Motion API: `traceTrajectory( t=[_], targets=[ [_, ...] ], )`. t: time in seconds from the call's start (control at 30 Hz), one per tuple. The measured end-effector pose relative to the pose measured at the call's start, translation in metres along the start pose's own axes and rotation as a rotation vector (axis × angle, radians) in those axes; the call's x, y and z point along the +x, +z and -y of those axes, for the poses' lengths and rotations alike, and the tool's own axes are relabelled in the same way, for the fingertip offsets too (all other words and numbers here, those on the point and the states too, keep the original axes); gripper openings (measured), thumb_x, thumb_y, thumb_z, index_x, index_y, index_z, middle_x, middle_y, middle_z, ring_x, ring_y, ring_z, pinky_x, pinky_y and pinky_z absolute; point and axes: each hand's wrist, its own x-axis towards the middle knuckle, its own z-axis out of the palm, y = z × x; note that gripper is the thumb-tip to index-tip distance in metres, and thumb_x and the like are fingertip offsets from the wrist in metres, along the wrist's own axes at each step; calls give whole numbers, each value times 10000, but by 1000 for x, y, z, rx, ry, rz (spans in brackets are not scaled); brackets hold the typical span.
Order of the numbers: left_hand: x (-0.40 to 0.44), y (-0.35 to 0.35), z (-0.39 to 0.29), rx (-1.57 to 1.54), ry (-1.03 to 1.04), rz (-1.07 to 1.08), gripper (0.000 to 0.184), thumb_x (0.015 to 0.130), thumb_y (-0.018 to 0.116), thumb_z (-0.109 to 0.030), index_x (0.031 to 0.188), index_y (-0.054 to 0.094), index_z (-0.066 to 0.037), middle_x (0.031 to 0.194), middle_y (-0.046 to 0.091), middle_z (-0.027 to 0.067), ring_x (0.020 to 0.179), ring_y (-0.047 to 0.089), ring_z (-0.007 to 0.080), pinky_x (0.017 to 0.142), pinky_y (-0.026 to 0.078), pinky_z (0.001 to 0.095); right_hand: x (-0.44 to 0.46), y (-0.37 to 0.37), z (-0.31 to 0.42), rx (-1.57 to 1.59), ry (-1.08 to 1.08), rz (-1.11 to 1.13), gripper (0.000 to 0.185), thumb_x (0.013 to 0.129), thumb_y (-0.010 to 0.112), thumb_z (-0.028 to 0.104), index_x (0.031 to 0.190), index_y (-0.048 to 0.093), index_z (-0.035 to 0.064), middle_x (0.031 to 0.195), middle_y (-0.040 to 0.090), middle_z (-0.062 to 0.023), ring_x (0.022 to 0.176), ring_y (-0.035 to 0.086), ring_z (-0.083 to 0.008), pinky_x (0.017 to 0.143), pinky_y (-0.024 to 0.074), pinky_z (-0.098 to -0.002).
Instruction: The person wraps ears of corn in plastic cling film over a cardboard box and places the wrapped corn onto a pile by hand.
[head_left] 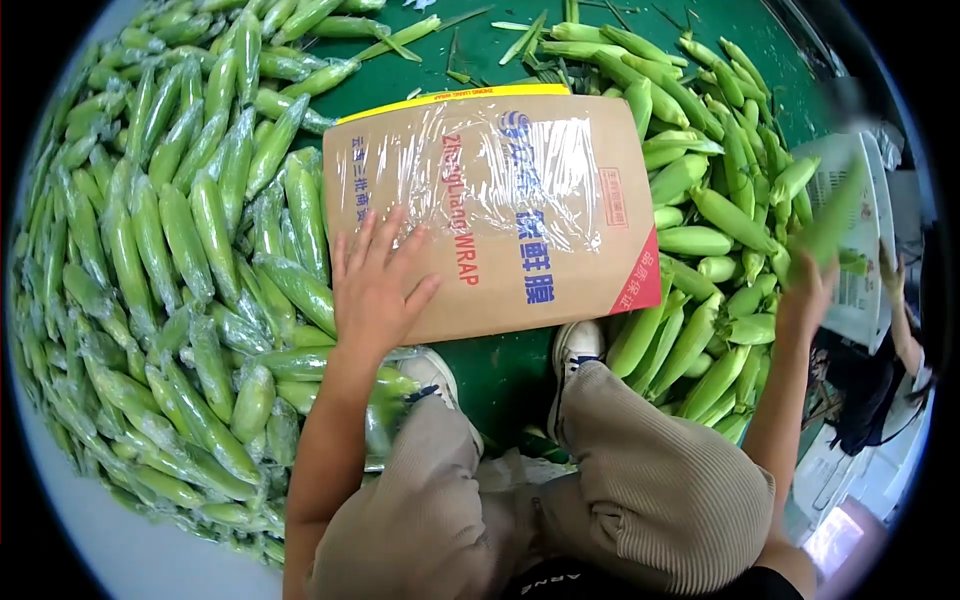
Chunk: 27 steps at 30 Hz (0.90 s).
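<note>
A cardboard box (430, 310) with printed lettering lies in front of my knees, and clear film covers part of its top. My left hand (378, 285) rests on the box's left part with its fingers spread. At the right, my right hand (808, 290) is closed round the lower end of a green corn cob (838, 215), which is raised and blurred. Unwrapped cobs (735, 220) are heaped between the box and my right hand. To the left of the box lies a large pile of cobs in clear film (205, 230).
A green floor (500, 375) shows around my shoes. Loose husk leaves (520, 40) lie beyond the box. At the far right are a pale crate (850, 300) and another person's arm (903, 325) beside it. My bent knees are at the bottom.
</note>
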Motion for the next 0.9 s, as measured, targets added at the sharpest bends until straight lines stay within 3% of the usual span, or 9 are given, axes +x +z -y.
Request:
traceTrajectory(
  t=[0.03,0.07,0.27,0.37,0.47,0.6,0.67,0.77,0.9],
  targets=[
    [1,0,-2,7,-8,-1,617,936,712,-458,1490,612,-205,1659,440,84,1548,359,344,1271,204,567,-4,52,27,258,316,126,666,866,684,100,1508,504,105,1357,617,-151,1160,638,-257,932,538,-349],
    [2,1,-5,11,-18,-2,605,932,719,-445,1477,624,-201,1650,453,83,1544,365,345,1268,209,566,-11,103,49,52,184,242,786,833,732,150,1554,422,117,1254,671,-134,981,656,-179,784,537,-317],
    [-6,1,-6,53,24,-89,581,899,770,-374,1435,656,-181,1595,516,86,1481,449,345,1221,280,547,-29,278,109,-122,-901,1078,889,748,835,61,1552,462,132,1362,590,-154,1339,539,-361,1164,446,-445],
    [-7,0,1,7,94,-237,605,877,796,-300,1449,642,-176,1528,566,85,1404,520,324,1159,349,548,-42,315,104,-239,-919,1245,909,734,862,90,1553,472,144,1352,599,-155,1323,523,-391,1163,443,-460],
    [47,-28,-14,66,222,-462,698,843,837,-291,1494,600,-207,1470,593,84,1325,563,319,1109,407,526,-38,316,99,-226,-904,1230,913,738,873,111,1559,476,153,1361,597,-149,1313,526,-383,1158,442,-456],
    [113,-31,-14,-66,219,-41,775,825,853,-336,1535,552,-263,1444,597,89,1288,573,334,1096,432,489,-20,271,90,41,-853,1067,916,727,876,91,1556,491,151,1286,632,-134,1209,583,-358,1094,474,-445],
    [124,-13,-7,-73,164,-7,793,818,854,-348,1543,540,-282,1423,605,81,1272,576,345,1092,439,476,-6,214,73,-319,-334,1202,867,733,889,127,1523,539,194,1163,687,-109,1123,636,-353,1046,493,-467],
    [132,-25,-11,-145,119,94,782,845,841,-290,1557,520,-278,1354,631,99,1255,584,359,1087,449,469,-32,202,46,-326,-738,1247,657,811,837,202,1438,648,256,992,691,-98,997,653,-342,879,518,-470],
    [134,-35,-15,-188,109,153,782,847,841,-276,1557,514,-259,1367,626,129,1266,579,373,1106,450,463,-36,230,29,-249,-1013,1059,165,953,686,105,1113,723,90,981,698,-117,896,678,-314,817,550,-432]
  ],
)
